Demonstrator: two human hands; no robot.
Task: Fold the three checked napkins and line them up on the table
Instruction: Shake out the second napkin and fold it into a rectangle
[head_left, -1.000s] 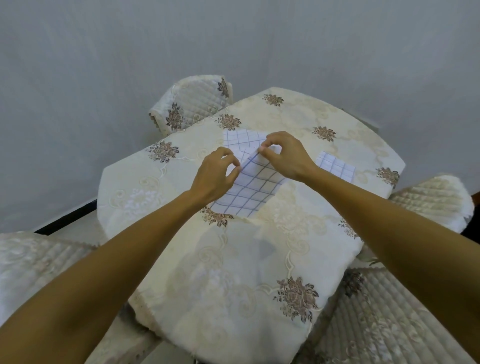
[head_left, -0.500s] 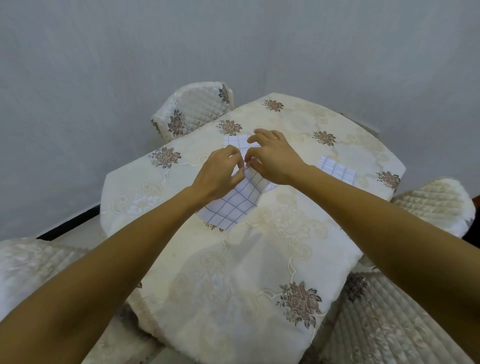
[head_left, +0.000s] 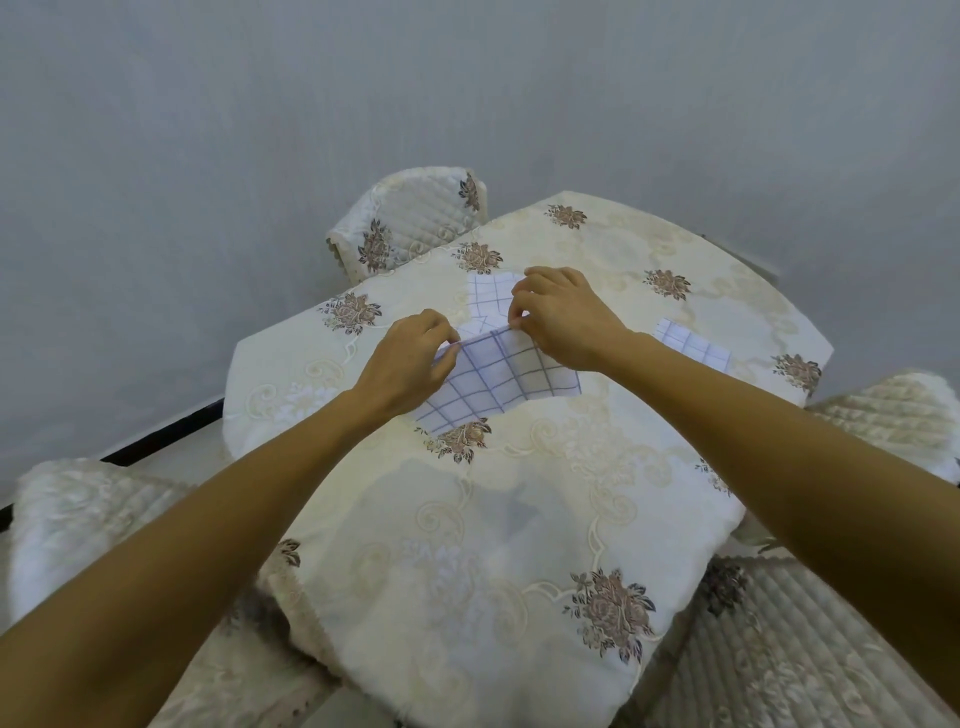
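A white napkin with blue checks (head_left: 498, 384) is lifted off the table's middle, its lower part draping onto the cloth. My left hand (head_left: 410, 364) pinches its left top corner, and my right hand (head_left: 561, 317) pinches the top edge beside it. Behind my hands a second checked napkin (head_left: 488, 299) lies flat, partly hidden by them. A third checked napkin (head_left: 691, 345), folded small, lies to the right past my right forearm.
The table (head_left: 467, 545) wears a cream cloth with brown flower motifs. Quilted chairs stand at the far left (head_left: 410, 218), near left (head_left: 78, 514), right (head_left: 893, 415) and near right (head_left: 779, 649). A grey wall rises close behind.
Both hands have lifted the near napkin by its top edge and pulled it slightly toward me; the napkin behind it now shows more.
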